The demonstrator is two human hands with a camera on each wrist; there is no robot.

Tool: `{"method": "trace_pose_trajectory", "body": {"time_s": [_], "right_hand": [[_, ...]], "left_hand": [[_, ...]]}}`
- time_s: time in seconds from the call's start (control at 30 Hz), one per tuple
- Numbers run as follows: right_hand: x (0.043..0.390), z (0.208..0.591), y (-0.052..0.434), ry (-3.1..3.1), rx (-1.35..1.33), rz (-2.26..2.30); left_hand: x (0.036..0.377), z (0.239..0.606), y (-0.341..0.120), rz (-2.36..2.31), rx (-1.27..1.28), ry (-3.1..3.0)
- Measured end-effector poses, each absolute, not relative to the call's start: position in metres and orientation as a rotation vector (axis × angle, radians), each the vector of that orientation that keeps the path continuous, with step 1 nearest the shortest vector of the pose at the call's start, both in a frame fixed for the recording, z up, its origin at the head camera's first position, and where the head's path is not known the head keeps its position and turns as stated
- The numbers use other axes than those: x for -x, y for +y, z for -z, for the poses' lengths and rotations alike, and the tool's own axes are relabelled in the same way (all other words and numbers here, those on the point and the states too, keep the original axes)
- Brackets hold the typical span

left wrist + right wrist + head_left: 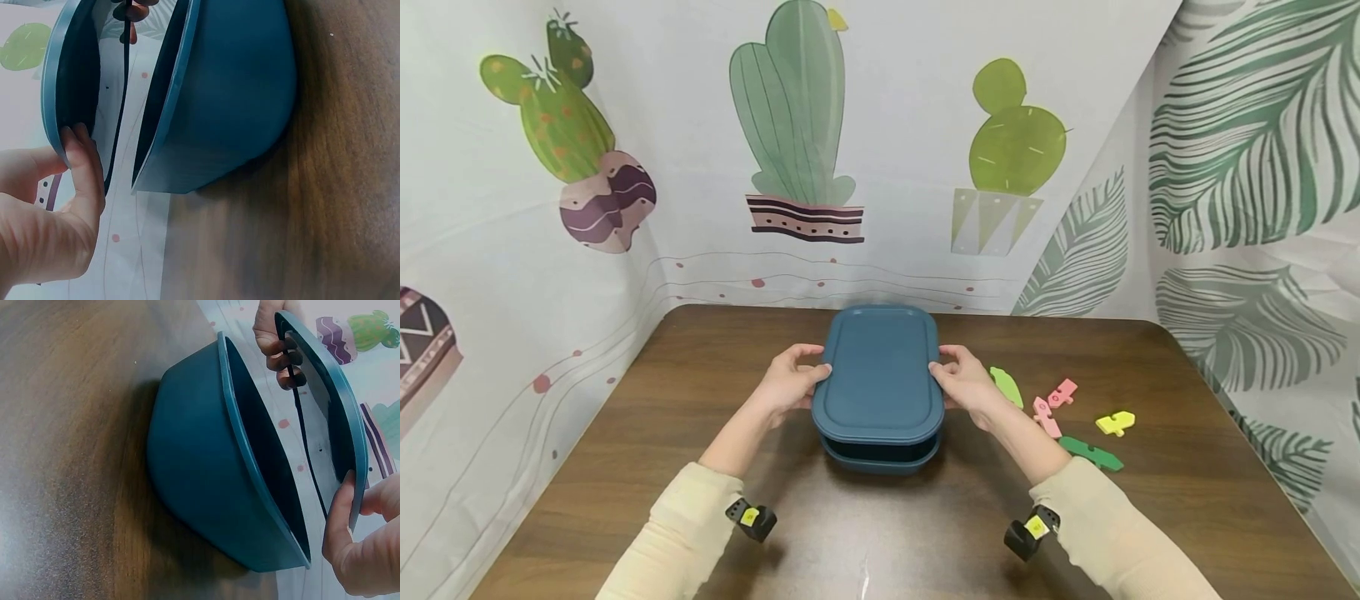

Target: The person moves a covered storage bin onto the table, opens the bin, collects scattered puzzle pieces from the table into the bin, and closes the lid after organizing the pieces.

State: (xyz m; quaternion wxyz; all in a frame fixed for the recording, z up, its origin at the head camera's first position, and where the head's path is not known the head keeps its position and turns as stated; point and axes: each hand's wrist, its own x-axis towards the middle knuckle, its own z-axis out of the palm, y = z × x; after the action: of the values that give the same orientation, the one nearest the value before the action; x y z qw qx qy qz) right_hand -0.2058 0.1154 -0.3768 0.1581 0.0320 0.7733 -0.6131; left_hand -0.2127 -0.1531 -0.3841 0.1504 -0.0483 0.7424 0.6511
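Both hands hold a blue rectangular lid (880, 375) above a matching deep blue box (880, 466). My left hand (790, 379) pinches the lid's left edge, thumb on top and fingers beneath. At the opposite edge, my right hand (968, 382) pinches it the same way. In the left wrist view, a gap shows between the raised lid (51, 87) and the rim of the box (231, 94). The right wrist view also shows the lid (350, 419) apart from the box (194, 450), which stands on the table. The lid hides most of the box's inside from above.
On the brown wooden table (700, 358), several small flat pieces lie right of the box, including a light green piece (1006, 386), pink pieces (1063, 393), a yellow piece (1116, 422) and a dark green piece (1093, 453). A cactus-printed cloth (910, 167) hangs behind.
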Motion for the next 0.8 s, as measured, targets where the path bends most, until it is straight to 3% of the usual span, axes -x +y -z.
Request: {"method": "trace_pose_trajectory", "body": {"time_s": [0.8], "right_hand": [[0.209, 0.37, 0.094, 2.221, -0.051, 1.814]], "left_hand": [[0.213, 0.378, -0.174, -1.865, 0.086, 2.198]]}}
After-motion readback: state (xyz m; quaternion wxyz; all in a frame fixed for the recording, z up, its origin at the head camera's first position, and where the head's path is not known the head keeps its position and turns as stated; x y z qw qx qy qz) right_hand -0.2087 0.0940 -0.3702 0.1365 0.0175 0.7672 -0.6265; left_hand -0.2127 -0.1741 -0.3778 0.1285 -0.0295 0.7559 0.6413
